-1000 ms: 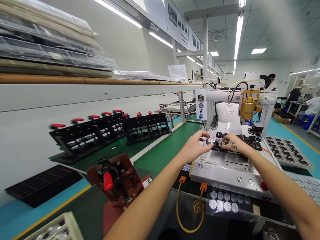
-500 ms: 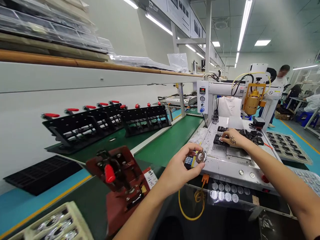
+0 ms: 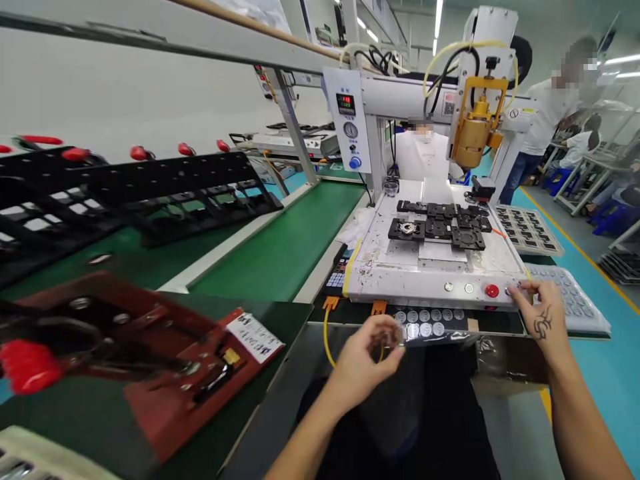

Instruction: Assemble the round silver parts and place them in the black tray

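My left hand [image 3: 363, 363] pinches a small round ring-shaped part [image 3: 386, 337] between thumb and fingers, in front of the machine's edge; motion blurs its details. At the front right corner of the white bench-top dispensing machine [image 3: 400, 283], my right hand [image 3: 543, 313] has its fingers curled, thumb and forefinger at a round silver button [image 3: 509, 291]. A red button [image 3: 492, 291] lies just left of them. On the machine bed, black fixture blocks [image 3: 440, 227] sit grouped, and a shiny round part [image 3: 408, 229] rests in the left block. The gold dispensing head [image 3: 473, 140] hangs above and behind.
A red toggle-clamp jig [image 3: 200, 373] stands at the left, beside a green conveyor [image 3: 280, 233]. Black racks [image 3: 190, 183] with red handles are farther left. Trays [image 3: 575, 300] of parts lie right of the machine. Two people are beyond it; a yellow cable [image 3: 327, 333] hangs in front.
My right hand has left the fixture blocks and come to the button at the machine's front right. A shiny round part now shows in the left block. The view has shifted right and down.
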Motion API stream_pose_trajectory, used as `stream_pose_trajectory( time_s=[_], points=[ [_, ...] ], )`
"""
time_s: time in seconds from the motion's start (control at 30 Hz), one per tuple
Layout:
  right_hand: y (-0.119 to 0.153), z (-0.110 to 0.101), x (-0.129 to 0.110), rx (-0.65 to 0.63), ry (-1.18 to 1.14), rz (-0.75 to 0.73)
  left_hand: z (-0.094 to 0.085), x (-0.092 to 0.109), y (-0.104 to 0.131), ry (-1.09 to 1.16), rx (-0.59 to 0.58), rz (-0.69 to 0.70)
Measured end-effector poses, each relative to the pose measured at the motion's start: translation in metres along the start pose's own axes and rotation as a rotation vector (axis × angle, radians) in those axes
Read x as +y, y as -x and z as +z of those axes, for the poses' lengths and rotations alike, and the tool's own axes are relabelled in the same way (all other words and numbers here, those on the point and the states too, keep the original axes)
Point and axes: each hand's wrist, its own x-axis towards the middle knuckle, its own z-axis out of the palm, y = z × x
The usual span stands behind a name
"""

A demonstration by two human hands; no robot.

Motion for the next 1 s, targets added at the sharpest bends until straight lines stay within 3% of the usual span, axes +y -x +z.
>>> stream_pose_trajectory(
  time_s=[0.1, 0.13, 0.2, 0.27, 0.33, 0.47, 0.57, 0.7, 0.8, 1.0],
  points=[
    [0.027, 0.012, -0.013, 0.082, -0.03, -0.036, 0.046, -0.023, -0.012, -0.076, -0.208, 0.077],
    [0.036, 0.016, -0.023, 0.038, -0.087, -0.088, 0.057, -0.031, -0.016, -0.114, -0.253, 0.122],
    [0.054, 0.026, -0.043, -0.196, -0.238, -0.227, 0.072, -0.045, -0.027, -0.202, -0.307, 0.208],
    [0.069, 0.04, -0.059, -0.458, -0.337, -0.34, 0.076, -0.056, -0.036, -0.282, -0.339, 0.249],
    [0.08, 0.059, -0.067, -0.573, -0.345, -0.378, 0.073, -0.064, -0.043, -0.312, -0.373, 0.254],
    [0.091, 0.09, -0.066, -0.603, -0.281, -0.377, 0.064, -0.069, -0.048, -0.256, -0.417, 0.243],
    [0.099, 0.1, -0.062, -0.608, -0.261, -0.394, 0.061, -0.068, -0.05, -0.218, -0.442, 0.208],
    [0.117, 0.1, -0.06, -0.602, -0.321, -0.407, 0.058, -0.063, -0.054, -0.209, -0.475, 0.156],
    [0.129, 0.087, -0.059, -0.614, -0.396, -0.386, 0.056, -0.06, -0.056, -0.2, -0.494, 0.119],
    [0.119, 0.037, -0.062, -0.541, -0.427, -0.051, 0.065, -0.05, -0.052, -0.207, -0.367, 0.162]
  ],
)
